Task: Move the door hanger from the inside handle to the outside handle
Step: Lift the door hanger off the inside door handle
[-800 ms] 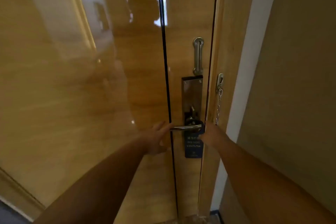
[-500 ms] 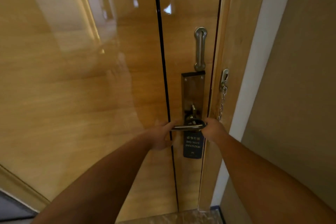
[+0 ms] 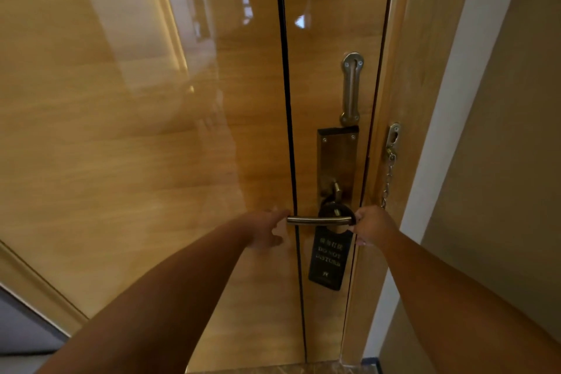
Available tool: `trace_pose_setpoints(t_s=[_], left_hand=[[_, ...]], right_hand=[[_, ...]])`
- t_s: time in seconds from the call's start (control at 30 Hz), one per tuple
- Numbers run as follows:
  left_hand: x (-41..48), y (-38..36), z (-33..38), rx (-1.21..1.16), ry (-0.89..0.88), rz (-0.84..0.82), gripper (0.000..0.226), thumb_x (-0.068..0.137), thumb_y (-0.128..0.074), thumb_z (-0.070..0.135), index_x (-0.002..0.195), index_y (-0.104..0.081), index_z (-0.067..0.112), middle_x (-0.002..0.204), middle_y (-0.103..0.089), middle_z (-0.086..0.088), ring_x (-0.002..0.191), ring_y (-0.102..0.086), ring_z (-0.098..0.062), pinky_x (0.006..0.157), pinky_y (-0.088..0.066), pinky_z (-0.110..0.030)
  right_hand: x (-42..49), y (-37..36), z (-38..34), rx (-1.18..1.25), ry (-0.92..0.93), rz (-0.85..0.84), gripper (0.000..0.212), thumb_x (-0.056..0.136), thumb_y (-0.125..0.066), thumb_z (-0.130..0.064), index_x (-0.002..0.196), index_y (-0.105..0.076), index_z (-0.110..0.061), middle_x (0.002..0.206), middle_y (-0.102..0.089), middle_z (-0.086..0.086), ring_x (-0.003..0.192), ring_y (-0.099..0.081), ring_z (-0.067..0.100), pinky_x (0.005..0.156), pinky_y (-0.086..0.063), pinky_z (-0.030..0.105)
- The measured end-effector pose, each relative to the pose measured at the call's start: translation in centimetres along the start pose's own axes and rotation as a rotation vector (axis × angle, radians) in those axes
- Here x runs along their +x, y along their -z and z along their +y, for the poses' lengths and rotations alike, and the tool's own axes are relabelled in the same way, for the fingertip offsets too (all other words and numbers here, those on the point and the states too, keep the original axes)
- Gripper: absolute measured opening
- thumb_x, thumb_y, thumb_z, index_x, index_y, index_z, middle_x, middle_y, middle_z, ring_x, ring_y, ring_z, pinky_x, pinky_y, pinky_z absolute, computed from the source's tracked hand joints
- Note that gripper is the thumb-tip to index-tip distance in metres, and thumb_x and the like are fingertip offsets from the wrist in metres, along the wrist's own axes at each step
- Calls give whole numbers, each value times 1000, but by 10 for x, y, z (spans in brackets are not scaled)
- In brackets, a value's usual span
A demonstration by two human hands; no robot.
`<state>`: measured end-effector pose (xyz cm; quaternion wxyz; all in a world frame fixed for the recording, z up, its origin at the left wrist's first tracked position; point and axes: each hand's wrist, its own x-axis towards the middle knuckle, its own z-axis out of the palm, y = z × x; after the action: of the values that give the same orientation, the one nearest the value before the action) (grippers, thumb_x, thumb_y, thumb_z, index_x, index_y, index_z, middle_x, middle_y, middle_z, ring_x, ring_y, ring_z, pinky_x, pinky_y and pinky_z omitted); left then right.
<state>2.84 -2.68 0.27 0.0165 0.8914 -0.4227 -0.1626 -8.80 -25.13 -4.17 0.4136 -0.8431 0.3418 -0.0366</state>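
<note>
A dark blue "do not disturb" door hanger (image 3: 328, 258) hangs by its loop from the metal lever handle (image 3: 315, 220) on the inside of a glossy wooden door (image 3: 151, 161). My right hand (image 3: 372, 226) pinches the loop's right edge at the handle's pivot end. My left hand (image 3: 267, 229) sits at the handle's free left tip, fingers apart and touching the tip, without a firm grip. The door is closed; the outside handle is hidden.
Above the handle are a metal lock plate (image 3: 337, 158) with a thumb turn and a slotted chain-guard track (image 3: 351, 88). A security chain (image 3: 388, 179) hangs from the door frame on the right. A beige wall (image 3: 501, 161) stands farther right.
The view has drifted slightly upward. My right hand has closed onto the hanger's loop at the handle. My left hand stays at the handle's tip.
</note>
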Motion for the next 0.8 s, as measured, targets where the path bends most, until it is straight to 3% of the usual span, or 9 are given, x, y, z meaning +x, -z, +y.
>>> trace_pose_setpoints(t_s=[0.23,0.37,0.5,0.57,0.67,0.8], left_hand=[[0,4,-9,16,40,-88,64,90,-58,34,143,-23,24,135,-50,-10,117,-49,-28,93,-41,-38],[0,4,-11,36,57,-143,65,91,-56,36,144,-22,24,142,-43,-11,124,-43,-30,98,-38,-40],[-1,4,-16,20,60,-158,65,91,-57,36,144,-23,22,144,-41,-11,126,-41,-29,99,-36,-37],[-2,2,-17,24,69,-161,65,90,-57,36,144,-24,22,144,-41,-11,127,-40,-30,101,-35,-39],[-2,2,-16,33,68,-177,63,90,-57,37,143,-26,22,144,-41,-11,127,-40,-30,102,-35,-41],[-3,6,-14,12,51,-148,57,90,-56,35,140,-31,24,143,-41,-12,124,-44,-30,101,-39,-43]], right_hand=[[0,8,-4,-75,6,-28,14,80,-69,-3,92,-66,-10,88,-65,11,80,-68,25,80,-60,40],[-3,18,-13,-135,-13,-66,16,80,-66,3,92,-66,-8,84,-63,10,73,-65,21,61,-55,27],[-11,30,-24,-278,34,-103,26,78,-68,3,103,-66,-5,97,-66,15,90,-67,26,86,-57,39],[-17,33,-28,-265,29,-132,19,80,-67,1,98,-66,-5,91,-66,13,80,-67,22,72,-59,32],[-30,32,-36,-159,47,-182,6,83,-66,-6,87,-65,-10,80,-64,10,57,-61,13,45,-47,17],[-40,15,-53,-153,141,-225,3,84,-66,-13,87,-64,-12,84,-67,10,58,-63,12,50,-50,20]])
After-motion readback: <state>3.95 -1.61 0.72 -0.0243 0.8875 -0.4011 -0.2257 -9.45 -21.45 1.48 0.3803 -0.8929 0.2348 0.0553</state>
